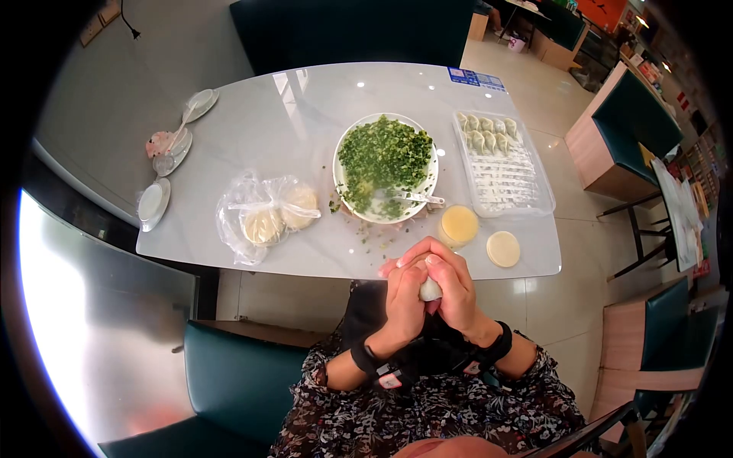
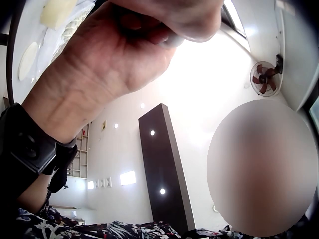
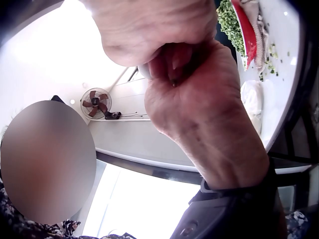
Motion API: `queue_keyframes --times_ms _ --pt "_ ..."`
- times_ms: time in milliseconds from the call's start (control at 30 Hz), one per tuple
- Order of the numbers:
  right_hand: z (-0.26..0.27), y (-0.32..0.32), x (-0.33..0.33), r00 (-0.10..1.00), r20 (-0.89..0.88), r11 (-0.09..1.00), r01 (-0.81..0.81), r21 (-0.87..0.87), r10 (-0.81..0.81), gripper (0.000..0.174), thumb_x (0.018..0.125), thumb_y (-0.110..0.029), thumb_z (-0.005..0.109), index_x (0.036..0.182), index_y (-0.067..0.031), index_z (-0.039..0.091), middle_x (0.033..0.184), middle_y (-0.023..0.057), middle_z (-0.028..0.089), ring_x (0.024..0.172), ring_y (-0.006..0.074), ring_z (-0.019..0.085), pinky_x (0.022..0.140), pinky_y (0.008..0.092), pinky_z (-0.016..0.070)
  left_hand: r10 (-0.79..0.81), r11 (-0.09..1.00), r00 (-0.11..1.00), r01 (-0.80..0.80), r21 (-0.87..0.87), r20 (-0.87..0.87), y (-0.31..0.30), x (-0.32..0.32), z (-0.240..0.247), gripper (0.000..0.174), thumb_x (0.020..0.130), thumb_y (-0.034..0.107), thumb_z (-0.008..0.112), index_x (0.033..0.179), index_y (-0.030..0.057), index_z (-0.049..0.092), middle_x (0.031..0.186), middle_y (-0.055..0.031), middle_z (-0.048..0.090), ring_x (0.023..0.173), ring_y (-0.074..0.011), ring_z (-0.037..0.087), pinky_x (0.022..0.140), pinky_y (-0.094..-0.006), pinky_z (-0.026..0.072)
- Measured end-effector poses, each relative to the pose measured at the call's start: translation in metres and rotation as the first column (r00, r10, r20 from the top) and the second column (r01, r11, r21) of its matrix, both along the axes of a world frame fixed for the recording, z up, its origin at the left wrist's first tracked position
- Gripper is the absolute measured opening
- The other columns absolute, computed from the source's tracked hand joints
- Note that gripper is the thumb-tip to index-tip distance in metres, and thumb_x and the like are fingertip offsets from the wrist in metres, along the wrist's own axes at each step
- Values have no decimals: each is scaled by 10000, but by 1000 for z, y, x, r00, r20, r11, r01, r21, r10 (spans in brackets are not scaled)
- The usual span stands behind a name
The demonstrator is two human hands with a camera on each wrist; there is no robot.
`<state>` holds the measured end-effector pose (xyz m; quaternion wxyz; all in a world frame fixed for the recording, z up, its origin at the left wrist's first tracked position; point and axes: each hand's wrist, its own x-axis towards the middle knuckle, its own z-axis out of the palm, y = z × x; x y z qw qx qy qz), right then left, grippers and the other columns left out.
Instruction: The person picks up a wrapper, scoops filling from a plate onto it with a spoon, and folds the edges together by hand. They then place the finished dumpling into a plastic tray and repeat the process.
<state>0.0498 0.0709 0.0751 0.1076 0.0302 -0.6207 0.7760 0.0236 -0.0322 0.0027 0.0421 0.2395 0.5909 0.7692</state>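
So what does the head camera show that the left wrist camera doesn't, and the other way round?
Only the head view: the chopped greens, the spoon and the tied plastic bag.
Only the left wrist view: the fan and the dark ceiling beam.
Both: the left hand, the right hand, the pale disc and the patterned clothing.

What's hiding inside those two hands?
A pale, rounded lump peeks out between the left hand and the right hand. The hands cover the rest, so its whole shape and anything inside it can't be seen.
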Motion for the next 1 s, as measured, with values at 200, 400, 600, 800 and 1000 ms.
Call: queue_keyframes --times_ms 200,400,600,800,1000 --pt "4 -2 4 1000 0 1000 5 14 -5 349 1000 -222 355 1038 38 585 1027 254 721 901 218 678 837 295 528 -7 1000 1000 7 18 -22 -2 3 -1 335 772 19 755 1080 44 625 1043 -133 652 931 -283 637 835 -383 503" --pt "8 -4 7 1000 17 1000 3 11 -3 352 997 -221 353 1034 38 588 1029 243 721 880 204 671 810 277 526 22 999 995 -27 -46 -92 -4 4 1 349 760 26 764 1081 45 627 1054 -133 653 949 -287 635 837 -387 503" --pt "4 -5 10 999 2 998 36 55 -36 351 996 -219 358 1029 33 600 995 202 723 845 173 661 752 261 519 90 977 942 -145 -154 -322 -9 4 13 406 730 -26 745 1114 45 637 1074 -141 659 968 -309 632 870 -392 489" --pt "11 16 14 981 141 991 -130 -17 131 343 1062 -244 415 1179 21 599 1129 128 683 1009 198 656 902 322 511 -403 914 808 338 223 429 -6 -2 40 381 1037 310 409 1135 20 637 992 -66 634 774 -171 621 552 -283 482" --pt "19 55 22 957 -191 927 265 266 -218 415 1086 -306 438 1331 17 529 1255 138 655 1142 201 624 979 361 496 -395 918 777 352 183 490 -6 -15 55 530 1061 403 309 997 14 663 678 -30 558 589 -107 496 540 -243 358"
